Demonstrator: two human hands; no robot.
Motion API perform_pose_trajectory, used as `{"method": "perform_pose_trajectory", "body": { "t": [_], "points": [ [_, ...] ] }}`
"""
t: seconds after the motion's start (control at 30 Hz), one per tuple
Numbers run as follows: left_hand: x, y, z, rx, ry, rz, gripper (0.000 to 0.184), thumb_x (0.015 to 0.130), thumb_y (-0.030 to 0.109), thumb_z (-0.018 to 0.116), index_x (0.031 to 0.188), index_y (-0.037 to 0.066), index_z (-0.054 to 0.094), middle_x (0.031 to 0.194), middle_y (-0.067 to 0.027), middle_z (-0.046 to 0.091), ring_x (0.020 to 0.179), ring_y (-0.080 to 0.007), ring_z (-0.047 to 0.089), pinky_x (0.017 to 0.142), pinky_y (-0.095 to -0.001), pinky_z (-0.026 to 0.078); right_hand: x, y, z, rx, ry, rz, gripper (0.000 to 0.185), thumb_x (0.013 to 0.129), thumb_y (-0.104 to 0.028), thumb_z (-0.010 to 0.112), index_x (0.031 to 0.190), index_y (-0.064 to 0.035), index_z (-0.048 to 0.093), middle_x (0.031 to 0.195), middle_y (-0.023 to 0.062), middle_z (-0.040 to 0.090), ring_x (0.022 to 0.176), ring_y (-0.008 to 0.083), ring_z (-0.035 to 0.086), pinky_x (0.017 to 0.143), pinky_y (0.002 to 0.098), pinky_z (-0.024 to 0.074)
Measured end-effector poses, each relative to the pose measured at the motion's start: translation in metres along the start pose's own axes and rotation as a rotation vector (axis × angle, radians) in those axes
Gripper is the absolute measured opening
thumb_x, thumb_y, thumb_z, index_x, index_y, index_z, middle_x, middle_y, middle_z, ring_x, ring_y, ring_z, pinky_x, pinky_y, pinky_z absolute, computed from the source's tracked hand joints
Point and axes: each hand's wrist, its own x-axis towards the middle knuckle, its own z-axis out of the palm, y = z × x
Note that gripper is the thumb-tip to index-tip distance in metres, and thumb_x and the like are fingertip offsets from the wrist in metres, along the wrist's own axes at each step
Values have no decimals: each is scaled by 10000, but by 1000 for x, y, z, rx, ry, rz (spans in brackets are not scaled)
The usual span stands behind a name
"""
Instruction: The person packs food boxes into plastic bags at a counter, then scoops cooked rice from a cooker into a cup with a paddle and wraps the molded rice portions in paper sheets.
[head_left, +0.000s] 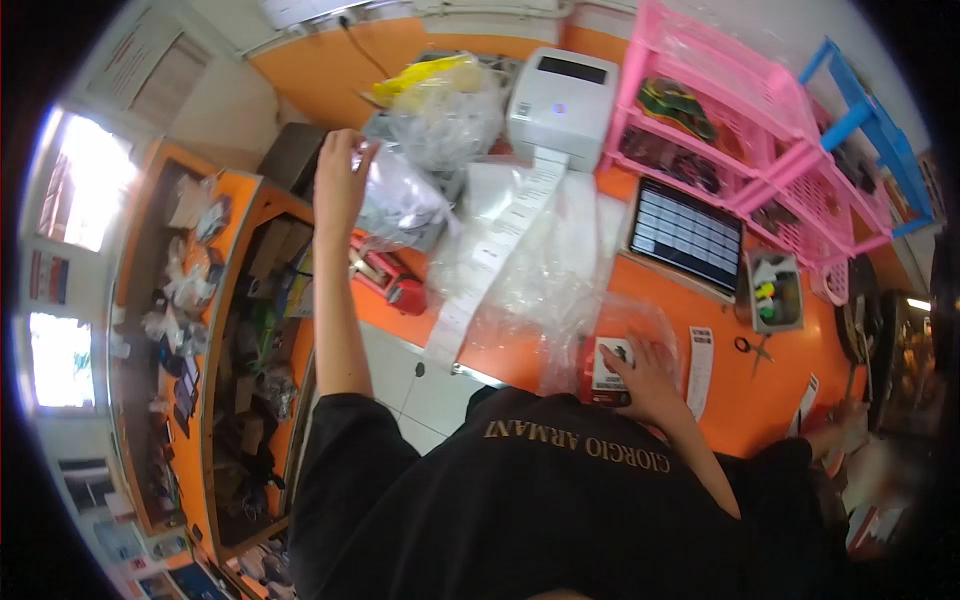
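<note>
My left hand (343, 180) reaches far forward on the left, its fingers closed on the edge of a clear plastic bag (402, 203) lying on a grey crate. Near the table's front edge, my right hand (652, 385) grips a small red and white box (607, 372), its fingers over the top and side. Clear plastic sheeting (545, 275) is spread beside the box. A long printed paper strip (497, 245) runs across the sheeting from a white label printer (563, 105). A red stapler-like tool (390, 280) lies below my left hand.
A tablet (686, 237) stands right of the sheeting, beside a metal tray with markers (775, 290). Scissors (755, 347) and a paper slip (700, 370) lie on the orange table. Pink racks (715, 130) rise behind. An orange shelf (225, 350) stands left. Another person's hand (850, 430) is at right.
</note>
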Motion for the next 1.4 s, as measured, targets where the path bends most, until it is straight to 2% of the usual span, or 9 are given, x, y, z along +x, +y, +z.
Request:
{"method": "perform_pose_trajectory", "body": {
  "t": [0.07, 0.3, 0.43, 0.53, 0.7, 0.83, 1.1, 1.27, 1.4],
  "points": [
    [-6, 30, 16, -76, -37, -54, 223, 891, 213, 603, 923, 6, 527, 901, -172, 551, 842, -342, 554, 750, -388, 442, -5, 2, -15, 131, 114, -149, 538, 728, -272, 748, 1203, -103, 561, 1295, 182, 466, 1182, 322, 489, 1000, 399, 403],
    [-78, 218, -5, -748, -810, 226, 420, 733, 56, 731, 1067, 46, 477, 1119, -119, 576, 1068, -263, 540, 892, -331, 425, 14, -55, -69, 869, 741, -203, 337, 754, -116, 718, 1040, -2, 581, 1107, 140, 526, 914, 249, 606, 811, 342, 504],
    [-94, 250, 16, -762, -473, 492, 579, 676, 103, 786, 1159, 63, 469, 1179, -169, 548, 1144, -321, 500, 951, -351, 403, 16, -44, -68, 646, 784, -430, 323, 757, -47, 704, 1033, -1, 541, 1063, 131, 529, 883, 192, 605, 763, 295, 522],
    [-110, 242, 29, -921, -604, 103, 602, 711, 115, 754, 1249, 119, 485, 1134, -123, 583, 1033, -288, 582, 857, -354, 471, 4, -44, -78, 1020, 735, -433, 262, 827, -22, 632, 1052, -20, 496, 1036, 102, 534, 880, 155, 595, 723, 271, 526],
    [-118, 209, 44, -664, -761, 109, 457, 765, 138, 707, 1189, 102, 540, 1019, -86, 619, 887, -253, 619, 744, -343, 494, -14, -11, -73, 1968, 820, -468, 87, 945, -87, 451, 1023, -58, 477, 964, 57, 539, 845, 130, 584, 727, 265, 514],
    [-118, 176, 51, -535, -664, 127, 301, 776, 109, 685, 1068, 84, 614, 1027, -100, 598, 872, -276, 605, 745, -364, 492, -27, -12, -70, 2085, 714, -383, 99, 930, -127, 480, 994, -54, 499, 945, 72, 547, 846, 140, 591, 752, 281, 491],
    [-111, 68, 108, 305, -375, 252, 419, 754, 122, 700, 1155, 197, 606, 1280, -96, 439, 1212, -341, 410, 973, -406, 414, 26, 23, 33, 83, 398, 36, 318, 870, -295, 562, 1002, -12, 621, 1012, 139, 578, 925, 296, 585, 814, 373, 478],
    [-73, 36, 95, 417, -611, 306, 408, 788, 61, 536, 1180, 162, 587, 1022, -87, 609, 960, -256, 586, 742, -378, 508, 37, 47, 31, 72, 323, 167, 454, 889, -398, 509, 1015, 23, 622, 1080, 195, 602, 1036, 337, 561, 912, 428, 440],
    [-28, -15, 64, 523, -72, 219, 343, 771, 36, 538, 1085, 140, 626, 913, -65, 615, 865, -266, 599, 670, -386, 506, 46, 42, 24, 33, 354, 172, 483, 891, -413, 493, 1024, 34, 617, 1045, 219, 617, 1053, 357, 555, 930, 419, 435]
  ]
}}
